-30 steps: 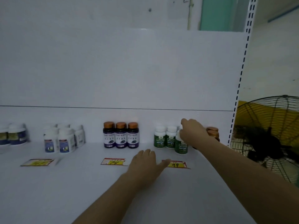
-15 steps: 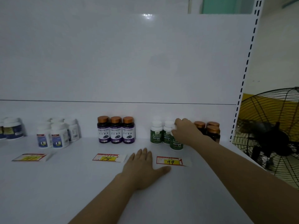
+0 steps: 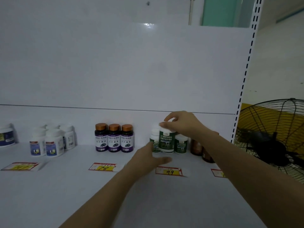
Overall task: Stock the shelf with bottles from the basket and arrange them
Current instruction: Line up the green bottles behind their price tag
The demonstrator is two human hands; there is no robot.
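As we look down our arms, the white shelf (image 3: 49,195) fills the lower half of the view, and a plain white back panel (image 3: 115,63) rises behind it. At the right edge stands a slotted post (image 3: 246,71). Past it a black fan (image 3: 271,137) sits before a yellow wall (image 3: 263,109), and a green panel (image 3: 218,10) shows above the back panel.

Along the back of the shelf, from the left, we see a dark-labelled jar (image 3: 6,135) and a cluster of white bottles (image 3: 49,142). Next come three purple bottles (image 3: 114,138) with copper caps side by side, a green pair (image 3: 181,144), and amber bottles (image 3: 196,147) partly hidden by our right forearm. Price tags lie flat nearer the front: the 147 tag (image 3: 21,166), the 78 tag (image 3: 103,167), the 99 tag (image 3: 170,171), and a fourth tag (image 3: 217,172) cut off by the arm.

Our right hand (image 3: 182,124) comes from above, its fingertips pinching the white cap of the green bottle (image 3: 167,142). That bottle is upright, just in front of and between the green pair, behind the 99 tag. Its label is dark green with white characters. We cannot tell whether its base touches the shelf.

Our left hand (image 3: 148,160) lies low, just left of it, fingers straight and thumb spread, holding nothing. Motion blur hides whether its fingertips touch the left bottle of the pair.
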